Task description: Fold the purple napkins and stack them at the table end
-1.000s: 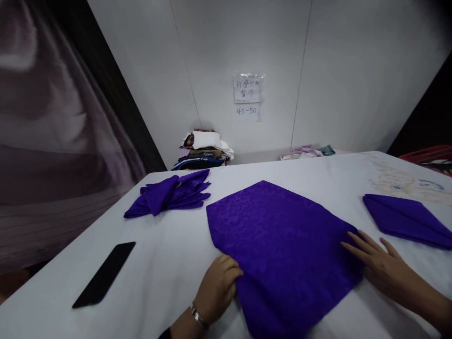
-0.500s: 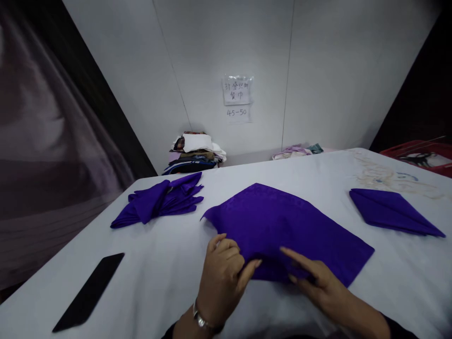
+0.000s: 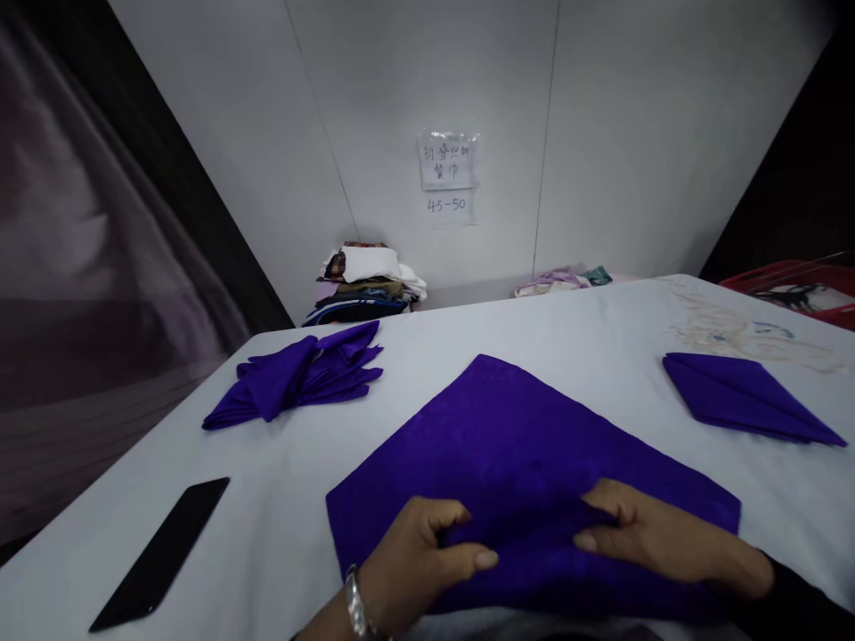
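Pinches cloth (image 3: 494, 427) in left hand (image 3: 418, 556) and right hand (image 3: 647, 534), with thumbs and forefingers slightly parted around bunched folds, over table (image 3: 280, 507).

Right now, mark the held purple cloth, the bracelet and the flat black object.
Held purple cloth (image 3: 517, 445): head view, central upper surface.
Bracelet (image 3: 356, 604): head view, outer band.
Flat black object (image 3: 161, 554): head view, top face.

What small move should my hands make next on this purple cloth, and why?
Perhaps smooth the middle of the purple cloth flat: it looks rumpled between the left hand and right hand, which seem to pinch it, while its far corner lies flat on the white tabletop.
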`<state>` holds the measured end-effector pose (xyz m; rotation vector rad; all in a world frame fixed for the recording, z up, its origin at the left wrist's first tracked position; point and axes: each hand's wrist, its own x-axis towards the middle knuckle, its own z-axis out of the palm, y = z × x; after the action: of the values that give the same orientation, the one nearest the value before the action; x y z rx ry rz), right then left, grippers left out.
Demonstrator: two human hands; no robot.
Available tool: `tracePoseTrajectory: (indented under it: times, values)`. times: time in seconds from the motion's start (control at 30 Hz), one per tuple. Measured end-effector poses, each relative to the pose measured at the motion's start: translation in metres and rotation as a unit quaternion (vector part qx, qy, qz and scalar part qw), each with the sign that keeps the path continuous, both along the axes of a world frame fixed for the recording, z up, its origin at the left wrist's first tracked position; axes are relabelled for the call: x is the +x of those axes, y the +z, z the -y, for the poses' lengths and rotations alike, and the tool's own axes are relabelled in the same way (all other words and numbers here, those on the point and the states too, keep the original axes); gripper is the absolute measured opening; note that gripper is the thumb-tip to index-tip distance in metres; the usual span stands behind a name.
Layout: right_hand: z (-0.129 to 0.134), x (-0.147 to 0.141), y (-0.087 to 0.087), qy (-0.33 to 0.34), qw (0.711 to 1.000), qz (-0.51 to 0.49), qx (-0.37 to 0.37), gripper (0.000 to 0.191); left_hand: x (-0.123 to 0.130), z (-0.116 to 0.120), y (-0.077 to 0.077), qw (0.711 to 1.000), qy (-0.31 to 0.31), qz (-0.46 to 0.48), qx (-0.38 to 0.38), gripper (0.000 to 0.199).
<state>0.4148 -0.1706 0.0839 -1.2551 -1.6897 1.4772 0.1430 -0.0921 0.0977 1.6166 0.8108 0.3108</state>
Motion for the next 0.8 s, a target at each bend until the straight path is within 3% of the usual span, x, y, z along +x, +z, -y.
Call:
tracePoseTrajectory:
  times: [0.1, 0.27, 0.4, 0.5, 0.6, 0.8]
  values:
    - [-0.026, 0.011, -0.002, -0.024, 0.999, -0.017, -0.043, 0.021, 0.005, -0.03, -0.002, 0.998, 0.051, -0.021, 0.03, 0.019]
    - [-0.106, 0.034, -0.012, -0.139, 0.982, -0.096, -0.09, 0.019, 0.025, -0.105, -0.01, 0.98, 0.117, -0.078, 0.139, 0.032]
    - [-0.163, 0.055, -0.03, -0.202, 0.976, -0.003, -0.076, 0.018, 0.024, -0.144, -0.028, 0.966, 0.138, -0.117, 0.182, 0.041]
    - [-0.183, 0.068, -0.044, -0.198, 0.971, 0.133, -0.028, 0.02, 0.007, -0.155, -0.049, 0.952, 0.155, -0.167, 0.204, 0.032]
    - [-0.19, 0.073, -0.053, -0.183, 0.967, 0.175, -0.008, 0.02, -0.011, -0.155, -0.066, 0.942, 0.164, -0.204, 0.212, 0.021]
    - [-0.208, 0.073, -0.06, -0.183, 0.959, 0.209, 0.062, 0.02, -0.022, -0.154, -0.074, 0.929, 0.193, -0.203, 0.244, 0.022]
